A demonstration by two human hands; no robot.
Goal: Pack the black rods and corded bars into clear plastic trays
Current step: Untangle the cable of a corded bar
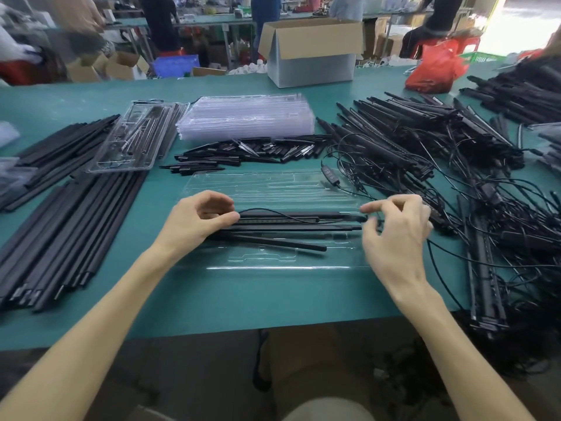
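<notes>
Packing one corded bar. My left hand [200, 220] is curled, thumb and forefinger pinching the near end of the corded bar [288, 219]. The bar runs from those fingertips across to my right hand [397, 238] and lies in a channel of the clear tray [273, 183]. My right thumb and forefinger pinch the thin cord [267, 210] where it leaves the bar's far end; the other right fingers hang loosely bent. A black rod [273, 242] lies askew just below my left thumb, over the tray's nearer channels and not yet seated.

Handling, as I judge it:
- The bar looks light and stiff, so it is best held at both ends and pressed straight down.
- The cord is limp and prone to snag on the heap of corded bars [409, 141] beyond my right fingers, so I would hold it close to the bar.
- The tray is thin and springy, likely to slide or flex under a one-sided push.
</notes>
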